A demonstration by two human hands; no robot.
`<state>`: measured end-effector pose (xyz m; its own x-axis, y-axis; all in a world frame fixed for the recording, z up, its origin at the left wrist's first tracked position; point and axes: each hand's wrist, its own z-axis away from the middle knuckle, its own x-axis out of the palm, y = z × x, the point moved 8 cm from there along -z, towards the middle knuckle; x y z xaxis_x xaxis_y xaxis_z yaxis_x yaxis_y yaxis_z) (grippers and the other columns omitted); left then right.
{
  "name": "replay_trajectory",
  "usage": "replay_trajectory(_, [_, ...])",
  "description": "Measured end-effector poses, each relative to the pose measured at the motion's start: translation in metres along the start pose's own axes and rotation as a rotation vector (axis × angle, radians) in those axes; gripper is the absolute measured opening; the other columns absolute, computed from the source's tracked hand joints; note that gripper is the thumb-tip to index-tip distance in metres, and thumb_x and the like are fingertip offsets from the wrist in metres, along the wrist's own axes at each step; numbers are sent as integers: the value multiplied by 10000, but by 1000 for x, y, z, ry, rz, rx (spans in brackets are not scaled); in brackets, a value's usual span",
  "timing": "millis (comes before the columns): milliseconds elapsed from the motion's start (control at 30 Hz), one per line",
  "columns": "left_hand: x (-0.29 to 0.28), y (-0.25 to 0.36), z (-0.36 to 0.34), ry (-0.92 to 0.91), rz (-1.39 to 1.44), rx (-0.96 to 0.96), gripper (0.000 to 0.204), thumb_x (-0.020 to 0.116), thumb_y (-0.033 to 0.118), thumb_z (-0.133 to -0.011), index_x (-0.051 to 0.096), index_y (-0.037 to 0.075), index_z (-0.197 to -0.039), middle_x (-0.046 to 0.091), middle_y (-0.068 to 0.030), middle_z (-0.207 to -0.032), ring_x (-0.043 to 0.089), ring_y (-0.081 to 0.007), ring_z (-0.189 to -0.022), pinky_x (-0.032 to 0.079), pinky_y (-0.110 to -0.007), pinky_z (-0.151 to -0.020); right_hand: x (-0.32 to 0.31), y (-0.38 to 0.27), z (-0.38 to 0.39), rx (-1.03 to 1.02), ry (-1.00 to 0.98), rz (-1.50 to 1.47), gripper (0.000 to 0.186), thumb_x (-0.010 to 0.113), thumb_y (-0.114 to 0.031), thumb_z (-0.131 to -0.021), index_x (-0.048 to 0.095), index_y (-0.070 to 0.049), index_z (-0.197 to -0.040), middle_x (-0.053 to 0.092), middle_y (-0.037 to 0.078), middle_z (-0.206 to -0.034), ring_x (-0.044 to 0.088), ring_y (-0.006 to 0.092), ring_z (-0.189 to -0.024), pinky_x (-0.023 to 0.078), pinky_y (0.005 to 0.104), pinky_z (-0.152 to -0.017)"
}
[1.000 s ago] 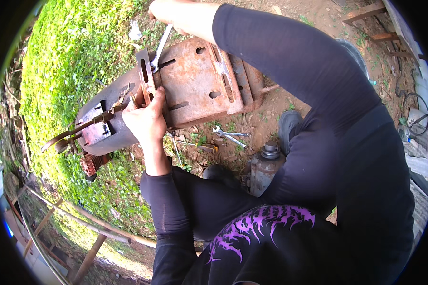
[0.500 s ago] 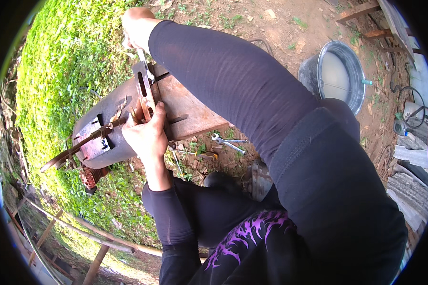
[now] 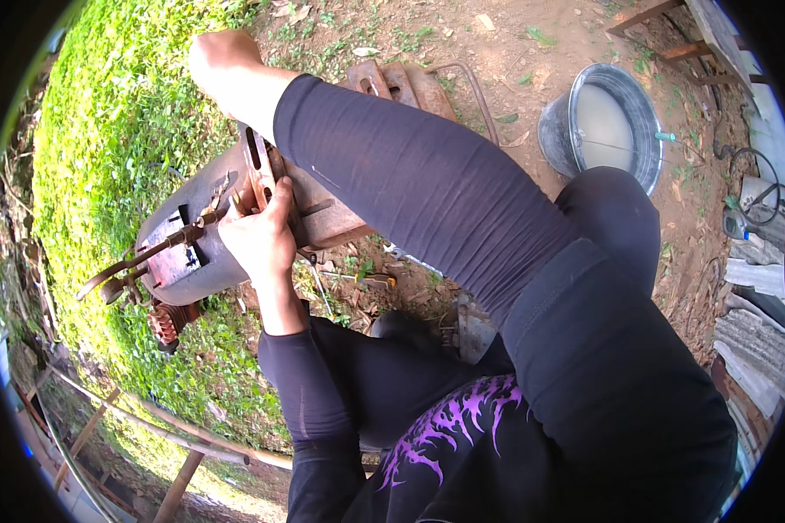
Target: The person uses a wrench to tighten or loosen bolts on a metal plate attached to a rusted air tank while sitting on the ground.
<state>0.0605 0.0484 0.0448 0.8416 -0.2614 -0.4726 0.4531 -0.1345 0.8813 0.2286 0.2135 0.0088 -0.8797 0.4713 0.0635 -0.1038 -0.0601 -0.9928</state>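
Observation:
A rusty slotted metal bracket (image 3: 255, 150) rests across a grey cylindrical tank (image 3: 235, 277), beside a rusty flat plate (image 3: 338, 228). My left hand (image 3: 263, 240) is closed on the bracket's near end, thumb on top. Past the bracket's far end is my right hand (image 3: 227, 65), its wrist bent and its fingers curled away from view. Whatever those fingers hold is hidden. My right forearm (image 3: 401, 144) crosses over the plate and covers part of it. A rusty rod (image 3: 153, 253) runs along the tank's left side.
A dark bucket (image 3: 556, 139) of cloudy liquid stands on the dirt at right. More slotted rusty metal (image 3: 371, 80) lies beyond my forearm. A yellow-handled tool (image 3: 379, 281) and a partly hidden spanner (image 3: 407, 259) lie below the plate. A ribbed reddish-brown part (image 3: 170, 324) adjoins the tank.
My right hand has swung left and slightly down, and the silver tool seen below it no longer shows. My left hand keeps its grip on the bracket. The view has shifted a little.

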Motion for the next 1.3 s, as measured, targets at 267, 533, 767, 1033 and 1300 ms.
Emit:
replay_trajectory(267, [-1,-4,-1,10,27,-1,187,753,102,-842,746,-37,-967,670,13,-780,532,-55,-680,433,-233,-641,-18,19,-3,452,-95,-1,250,584,-136,-938,628,-6,-729,631,161,-596,631,236,-485,496,411,-430])
replay_trajectory(533, [-2,-6,1,21,12,-4,287,766,116,-816,735,-68,-1035,709,-46,-801,585,-78,-702,483,-254,-680,0,14,6,41,-157,70,118,576,-70,-918,675,-6,-925,677,108,-689,582,157,-494,450,335,-448])
replay_trajectory(767, [-3,3,2,24,-39,53,284,751,115,-827,733,-72,-1041,725,-55,-820,613,-93,-707,496,-266,-690,-3,2,8,98,-77,148,155,596,-72,-916,687,-32,-797,628,80,-610,543,162,-441,403,347,-390])
replay_trajectory(1033, [0,5,1,36,22,56,274,748,101,-830,732,-72,-1042,734,-71,-852,615,-91,-731,498,-269,-702,-37,27,-25,191,215,173,196,598,-118,-921,651,24,-796,691,159,-746,682,220,-617,507,352,-503])
replay_trajectory(1300, [-3,-7,1,-1,1,-18,256,741,91,-835,726,-74,-1031,726,-57,-843,610,-94,-711,488,-257,-684,-86,14,110,27,828,-653,201,479,-144,-1001,535,45,-960,621,182,-851,608,252,-750,487,409,-714])
